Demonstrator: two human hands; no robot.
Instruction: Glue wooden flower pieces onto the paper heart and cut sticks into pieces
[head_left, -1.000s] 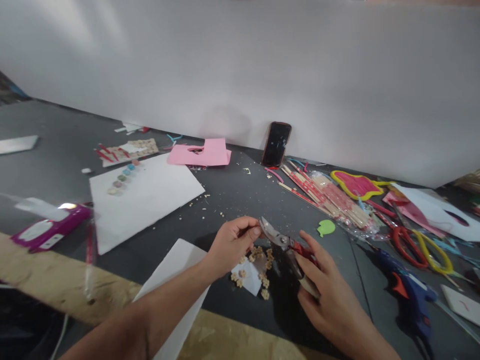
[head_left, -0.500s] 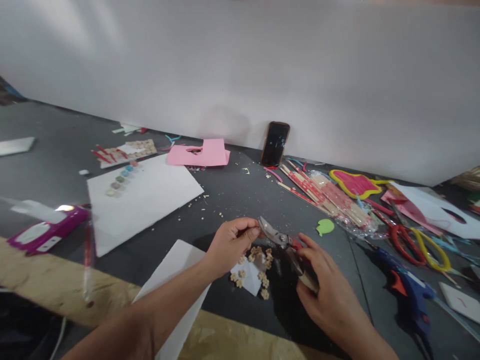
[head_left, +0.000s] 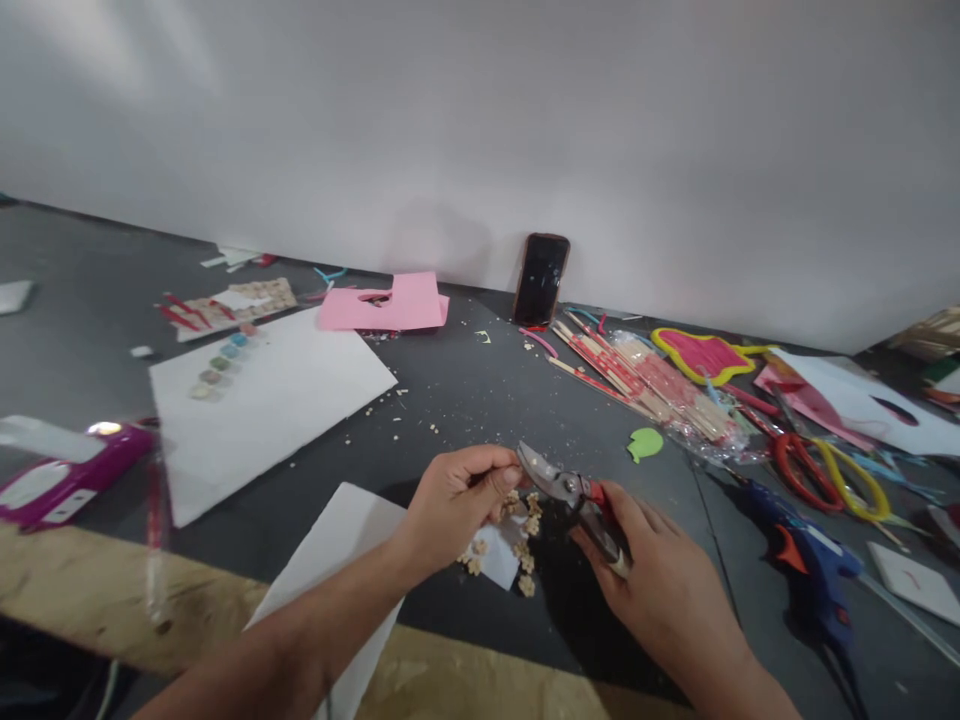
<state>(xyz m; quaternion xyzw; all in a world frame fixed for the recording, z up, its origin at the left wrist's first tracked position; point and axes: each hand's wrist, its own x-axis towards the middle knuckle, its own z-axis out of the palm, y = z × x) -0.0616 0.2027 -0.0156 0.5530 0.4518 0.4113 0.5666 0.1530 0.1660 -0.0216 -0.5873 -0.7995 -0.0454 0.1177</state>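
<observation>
My right hand [head_left: 652, 560] is wrapped round the handles of pruning shears [head_left: 559, 482], whose metal blades point up and left. The blade tips reach the fingertips of my left hand [head_left: 465, 495]. Thumb and forefinger of that hand are pinched together; whatever is between them is too small and hidden to name. Beneath the hands, several small wooden flower pieces [head_left: 523, 555] lie around and on a folded white paper piece [head_left: 501, 562]. My left forearm crosses a white sheet [head_left: 341, 540].
A blue glue gun [head_left: 814, 570] and scissors [head_left: 806, 475] lie at right, behind them packaged sticks [head_left: 652, 385]. A phone [head_left: 541, 280] leans on the wall. White board [head_left: 277, 410], pink paper [head_left: 405, 302] and a purple device [head_left: 75, 475] are at left. Crumbs dot the dark table.
The fingers of my right hand have closed further round the shears' handles, which sit nearer together. My left hand keeps its pinch near the blades. The view has shifted slightly.
</observation>
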